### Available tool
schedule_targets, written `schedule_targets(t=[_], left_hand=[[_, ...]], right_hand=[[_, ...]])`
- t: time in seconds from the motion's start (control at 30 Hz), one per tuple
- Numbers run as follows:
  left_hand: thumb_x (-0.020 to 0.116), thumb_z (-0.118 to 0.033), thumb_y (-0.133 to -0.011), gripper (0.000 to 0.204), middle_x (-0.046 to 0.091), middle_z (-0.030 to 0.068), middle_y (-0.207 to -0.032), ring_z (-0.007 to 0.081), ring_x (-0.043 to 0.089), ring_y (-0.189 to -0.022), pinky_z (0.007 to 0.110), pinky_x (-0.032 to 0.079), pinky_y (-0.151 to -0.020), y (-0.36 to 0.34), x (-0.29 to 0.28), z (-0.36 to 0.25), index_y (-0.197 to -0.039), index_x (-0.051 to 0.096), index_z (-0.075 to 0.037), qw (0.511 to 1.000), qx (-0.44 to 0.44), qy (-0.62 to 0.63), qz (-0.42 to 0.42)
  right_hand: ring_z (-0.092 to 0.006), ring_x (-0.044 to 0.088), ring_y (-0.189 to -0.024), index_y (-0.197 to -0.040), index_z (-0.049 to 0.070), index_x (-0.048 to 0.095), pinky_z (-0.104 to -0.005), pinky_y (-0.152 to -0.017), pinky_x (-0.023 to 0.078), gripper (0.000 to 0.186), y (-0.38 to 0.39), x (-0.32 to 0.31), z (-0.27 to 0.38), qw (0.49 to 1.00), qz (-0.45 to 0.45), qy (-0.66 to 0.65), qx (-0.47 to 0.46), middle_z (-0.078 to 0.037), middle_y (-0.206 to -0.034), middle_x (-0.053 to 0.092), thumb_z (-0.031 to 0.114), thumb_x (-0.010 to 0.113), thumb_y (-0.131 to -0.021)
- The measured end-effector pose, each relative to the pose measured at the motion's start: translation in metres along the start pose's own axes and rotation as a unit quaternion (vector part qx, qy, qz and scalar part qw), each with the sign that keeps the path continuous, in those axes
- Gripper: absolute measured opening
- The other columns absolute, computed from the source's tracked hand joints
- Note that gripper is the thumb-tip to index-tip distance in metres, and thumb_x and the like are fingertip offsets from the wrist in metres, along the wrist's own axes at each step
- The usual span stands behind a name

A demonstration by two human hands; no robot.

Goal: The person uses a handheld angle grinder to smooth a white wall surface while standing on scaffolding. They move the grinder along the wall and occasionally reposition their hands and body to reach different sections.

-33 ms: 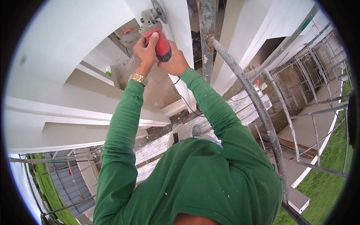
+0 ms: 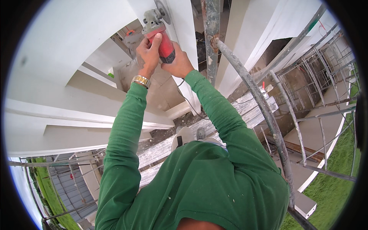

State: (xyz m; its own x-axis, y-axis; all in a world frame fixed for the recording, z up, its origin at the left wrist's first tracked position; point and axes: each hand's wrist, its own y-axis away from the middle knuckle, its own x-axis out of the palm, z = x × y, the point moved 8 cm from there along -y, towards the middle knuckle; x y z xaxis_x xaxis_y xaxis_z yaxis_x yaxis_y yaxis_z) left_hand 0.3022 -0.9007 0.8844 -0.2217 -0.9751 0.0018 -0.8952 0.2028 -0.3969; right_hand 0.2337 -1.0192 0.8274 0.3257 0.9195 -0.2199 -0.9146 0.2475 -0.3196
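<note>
Both my arms reach up and forward, holding a red angle grinder (image 2: 165,45) with a grey metal head. My left hand (image 2: 148,54) wraps round the body just behind the head, its thumb on top. Round the rear end, with its dark cap, my right hand (image 2: 179,63) is closed. The grinder's round disc (image 2: 163,10) stands edge-on at the face of a white pillar (image 2: 180,23); whether it touches cannot be made out. From the tool's rear a dark cord (image 2: 188,100) hangs down past my right forearm.
A rusty scaffold post (image 2: 211,38) rises just right of the pillar, and a curved scaffold pipe (image 2: 260,96) passes beside my right arm. Metal planks (image 2: 203,128) lie below me. More scaffold frames (image 2: 318,73) stand at the right, above grass (image 2: 337,172).
</note>
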Motion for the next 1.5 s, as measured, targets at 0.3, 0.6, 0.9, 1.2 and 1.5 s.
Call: schedule_targets(t=[0.3, 0.6, 0.9, 1.2, 1.5], left_hand=[[0.075, -0.038, -0.097, 0.047, 0.072, 0.0051, -0.109, 0.0104, 0.064, -0.095, 0.028, 0.053, -0.086, 0.002, -0.003, 0.009, -0.121, 0.071, 0.002, 1.0, -0.015, -0.017, -0.001], [0.076, -0.037, -0.097, 0.047, 0.072, 0.0051, -0.108, 0.0103, 0.065, -0.093, 0.027, 0.053, -0.086, 0.012, -0.001, 0.029, -0.122, 0.071, 0.003, 1.0, -0.027, 0.011, -0.002], [0.074, -0.036, -0.098, 0.047, 0.071, 0.0047, -0.111, 0.0105, 0.064, -0.096, 0.028, 0.053, -0.087, 0.016, 0.0, 0.034, -0.126, 0.07, 0.001, 0.999, -0.041, 0.017, 0.013], [0.075, -0.039, -0.096, 0.048, 0.072, 0.0058, -0.109, 0.0112, 0.065, -0.094, 0.028, 0.053, -0.086, 0.012, -0.002, 0.036, -0.122, 0.07, 0.001, 0.999, -0.051, 0.003, 0.009], [0.076, -0.038, -0.096, 0.046, 0.072, 0.0054, -0.109, 0.0113, 0.065, -0.093, 0.027, 0.053, -0.083, 0.012, -0.004, 0.046, -0.121, 0.071, 0.001, 0.999, -0.041, 0.011, 0.009]], right_hand=[[-0.0383, 0.071, -0.107, -0.143, 0.007, 0.044, -0.0432, -0.095, 0.054, 0.084, 0.003, 0.002, -0.003, 1.0, 0.001, -0.004, 0.01, -0.023, -0.113, 0.071, 0.018, 0.081, -0.069], [-0.0453, 0.07, -0.103, -0.143, 0.009, 0.043, -0.0484, -0.09, 0.055, 0.084, 0.013, 0.005, -0.022, 1.0, -0.007, 0.004, -0.007, -0.026, -0.107, 0.071, 0.019, 0.081, -0.068], [-0.0464, 0.069, -0.103, -0.142, 0.009, 0.043, -0.0489, -0.09, 0.055, 0.083, 0.016, 0.005, -0.025, 1.0, -0.013, 0.006, -0.009, -0.026, -0.105, 0.072, 0.018, 0.081, -0.068], [-0.0451, 0.07, -0.104, -0.142, 0.009, 0.044, -0.0483, -0.091, 0.055, 0.082, 0.015, 0.005, -0.022, 1.0, -0.009, -0.003, 0.001, -0.025, -0.109, 0.072, 0.017, 0.08, -0.069], [-0.0448, 0.07, -0.102, -0.143, 0.008, 0.043, -0.0479, -0.09, 0.055, 0.084, 0.016, 0.006, -0.027, 1.0, -0.008, 0.011, 0.006, -0.025, -0.106, 0.072, 0.018, 0.08, -0.068]])
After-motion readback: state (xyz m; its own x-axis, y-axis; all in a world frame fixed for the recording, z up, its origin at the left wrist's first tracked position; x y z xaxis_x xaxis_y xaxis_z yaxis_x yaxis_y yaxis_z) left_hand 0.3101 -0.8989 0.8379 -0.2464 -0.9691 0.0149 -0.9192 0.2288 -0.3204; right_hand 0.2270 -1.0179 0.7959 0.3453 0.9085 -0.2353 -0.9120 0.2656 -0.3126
